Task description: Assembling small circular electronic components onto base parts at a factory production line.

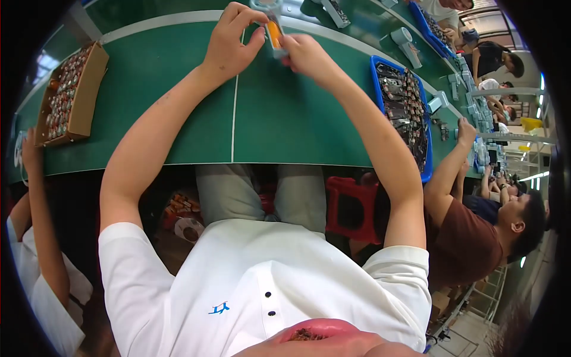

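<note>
Near the far side of the green table, a light grey handheld device (277, 50) has a round head and an orange cylinder (274, 34) lying in its open handle. My right hand (306, 58) grips the handle's lower part from the right, thumb and fingers closed on it. At the handle's upper left edge, my left hand (231, 40) has its thumb and index finger bent in a pinch against the device. Whether those fingertips also hold a small part is hidden.
To the left stands a cardboard box (89, 98) of small round metallic parts. A blue tray (426, 169) of dark parts lies to the right. Similar grey devices (407, 47) lie beyond the table's far rail. Co-workers sit close on both sides, one arm (455, 152) reaching near the tray.
</note>
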`<move>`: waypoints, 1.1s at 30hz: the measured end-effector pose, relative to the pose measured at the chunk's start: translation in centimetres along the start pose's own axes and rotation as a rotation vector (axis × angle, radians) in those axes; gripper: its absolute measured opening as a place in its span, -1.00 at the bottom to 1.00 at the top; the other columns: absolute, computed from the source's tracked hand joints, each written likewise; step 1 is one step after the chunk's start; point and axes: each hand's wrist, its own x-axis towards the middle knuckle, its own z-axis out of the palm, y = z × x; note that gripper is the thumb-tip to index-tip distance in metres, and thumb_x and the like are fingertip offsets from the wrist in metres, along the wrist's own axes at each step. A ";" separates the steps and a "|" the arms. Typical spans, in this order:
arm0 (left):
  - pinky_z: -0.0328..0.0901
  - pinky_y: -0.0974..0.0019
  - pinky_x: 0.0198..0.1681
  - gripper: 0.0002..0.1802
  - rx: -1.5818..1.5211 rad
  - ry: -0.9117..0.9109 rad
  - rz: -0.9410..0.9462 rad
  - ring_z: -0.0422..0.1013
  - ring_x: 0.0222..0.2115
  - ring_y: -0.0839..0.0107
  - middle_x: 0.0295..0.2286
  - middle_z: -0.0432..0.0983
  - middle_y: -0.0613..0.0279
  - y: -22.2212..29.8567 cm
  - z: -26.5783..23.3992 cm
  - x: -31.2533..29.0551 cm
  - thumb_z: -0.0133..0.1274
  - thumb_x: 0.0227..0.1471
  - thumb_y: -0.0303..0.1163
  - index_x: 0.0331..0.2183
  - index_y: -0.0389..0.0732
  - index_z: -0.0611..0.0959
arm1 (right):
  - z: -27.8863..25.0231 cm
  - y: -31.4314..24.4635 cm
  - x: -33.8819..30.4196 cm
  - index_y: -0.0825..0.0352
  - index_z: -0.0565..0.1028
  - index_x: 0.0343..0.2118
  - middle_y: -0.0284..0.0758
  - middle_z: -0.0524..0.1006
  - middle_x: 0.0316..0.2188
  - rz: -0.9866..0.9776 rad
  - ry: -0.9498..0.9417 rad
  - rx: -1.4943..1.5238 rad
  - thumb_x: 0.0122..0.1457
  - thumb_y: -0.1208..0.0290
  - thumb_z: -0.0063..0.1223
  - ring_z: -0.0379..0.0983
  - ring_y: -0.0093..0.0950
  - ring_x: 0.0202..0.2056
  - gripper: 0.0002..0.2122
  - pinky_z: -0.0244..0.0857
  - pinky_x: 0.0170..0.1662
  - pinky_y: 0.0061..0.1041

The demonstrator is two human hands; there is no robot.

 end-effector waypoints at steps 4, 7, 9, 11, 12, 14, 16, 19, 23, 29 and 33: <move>0.33 0.33 -0.25 -0.72 -0.086 -0.236 0.027 0.37 -0.35 0.25 -0.24 0.43 0.21 1.1 1.4 0.2 0.10 -0.10 -0.63 -0.26 -0.17 0.61 | -1.7 1.8 -8.0 0.35 0.51 -0.30 -0.36 0.50 -0.59 0.105 0.036 0.111 0.40 0.23 -0.19 0.29 -0.61 -0.62 -0.69 0.19 -0.53 -0.63; 0.41 0.38 -0.21 -0.74 -0.111 -0.439 0.124 0.46 -0.30 0.31 -0.16 0.51 0.30 2.2 1.0 -0.7 0.20 -0.04 -0.61 -0.25 -0.12 0.67 | -2.8 1.9 -11.0 0.37 0.54 -0.36 -0.35 0.54 -0.58 0.182 -0.061 -0.036 0.38 0.27 -0.11 0.35 -0.58 -0.62 -0.71 0.23 -0.51 -0.62; 0.41 0.37 -0.16 -0.67 -0.146 -0.548 0.080 0.46 -0.24 0.31 -0.12 0.48 0.30 2.8 0.4 -0.6 0.22 -0.03 -0.60 -0.18 -0.10 0.67 | -5.3 1.9 -11.9 0.38 0.57 -0.43 -0.34 0.57 -0.57 -0.028 -0.029 -0.482 0.31 0.30 0.00 0.42 -0.53 -0.59 -0.73 0.28 -0.47 -0.57; 0.41 0.36 -0.12 -0.61 -0.170 -0.654 0.023 0.45 -0.17 0.32 -0.07 0.46 0.30 3.0 -0.2 -0.7 0.25 -0.02 -0.60 -0.11 -0.07 0.68 | -9.4 2.0 -12.0 0.42 0.53 -0.20 -0.26 0.64 -0.45 -0.341 0.584 -0.594 0.21 0.42 0.09 0.47 -0.40 -0.55 -0.82 0.40 -0.40 -0.42; 0.41 0.36 -0.12 -0.61 -0.167 -0.654 0.021 0.45 -0.17 0.32 -0.07 0.46 0.30 3.2 -0.3 -0.7 0.25 -0.02 -0.60 -0.11 -0.07 0.68 | -11.6 2.9 -11.9 0.42 0.53 -0.20 -0.26 0.64 -0.45 -0.343 0.582 -0.592 0.21 0.42 0.09 0.47 -0.40 -0.55 -0.82 0.40 -0.40 -0.42; 0.42 0.37 -0.13 -0.63 -0.175 -0.642 0.077 0.45 -0.19 0.32 -0.09 0.47 0.30 3.7 0.1 -0.6 0.26 -0.01 -0.58 -0.12 -0.08 0.69 | -16.5 5.5 -11.8 0.36 0.58 -0.19 -0.28 0.65 -0.41 -0.245 0.609 -0.559 0.20 0.38 0.11 0.50 -0.42 -0.46 -0.81 0.41 -0.33 -0.44; 0.42 0.38 -0.14 -0.66 -0.180 -0.630 0.136 0.45 -0.20 0.32 -0.11 0.48 0.30 4.1 0.6 -0.3 0.28 -0.01 -0.55 -0.13 -0.08 0.70 | -18.9 7.7 -11.6 0.31 0.63 -0.18 -0.30 0.67 -0.36 -0.148 0.638 -0.523 0.19 0.34 0.14 0.53 -0.44 -0.37 -0.79 0.42 -0.27 -0.46; 0.42 0.39 -0.16 -0.70 -0.184 -0.610 0.206 0.46 -0.23 0.34 -0.12 0.47 0.30 4.5 1.1 -0.5 0.27 0.01 -0.56 -0.16 -0.10 0.72 | -17.2 9.6 -11.5 0.28 0.67 -0.30 -0.31 0.67 -0.39 -0.009 0.400 -0.749 0.17 0.26 0.12 0.54 -0.36 -0.43 -0.79 0.43 -0.27 -0.41; 0.42 0.41 -0.19 -0.75 -0.221 -0.578 0.217 0.46 -0.27 0.37 -0.14 0.49 0.30 4.2 1.0 -1.0 0.25 0.03 -0.57 -0.20 -0.13 0.74 | -16.4 9.0 -11.1 0.30 0.68 -0.29 -0.32 0.67 -0.43 0.024 0.418 -0.946 0.16 0.28 0.15 0.54 -0.37 -0.48 -0.79 0.36 -0.38 -0.45; 0.42 0.45 -0.22 -0.78 -0.340 -0.504 -0.098 0.47 -0.37 0.44 -0.22 0.60 0.30 4.1 0.8 -0.4 0.23 0.03 -0.62 -0.23 -0.19 0.75 | -17.9 9.2 -10.6 0.27 0.68 -0.26 -0.29 0.67 -0.45 0.058 0.622 -0.955 0.17 0.26 0.14 0.55 -0.32 -0.50 -0.78 0.38 -0.38 -0.41; 0.43 0.47 -0.21 -0.77 -0.361 -0.497 -0.291 0.50 -0.38 0.46 -0.26 0.65 0.30 4.4 0.7 -0.1 0.23 0.02 -0.64 -0.23 -0.21 0.75 | -18.8 8.7 -10.4 0.26 0.67 -0.24 -0.28 0.67 -0.46 0.003 0.835 -0.942 0.20 0.26 0.11 0.55 -0.30 -0.49 -0.79 0.39 -0.36 -0.39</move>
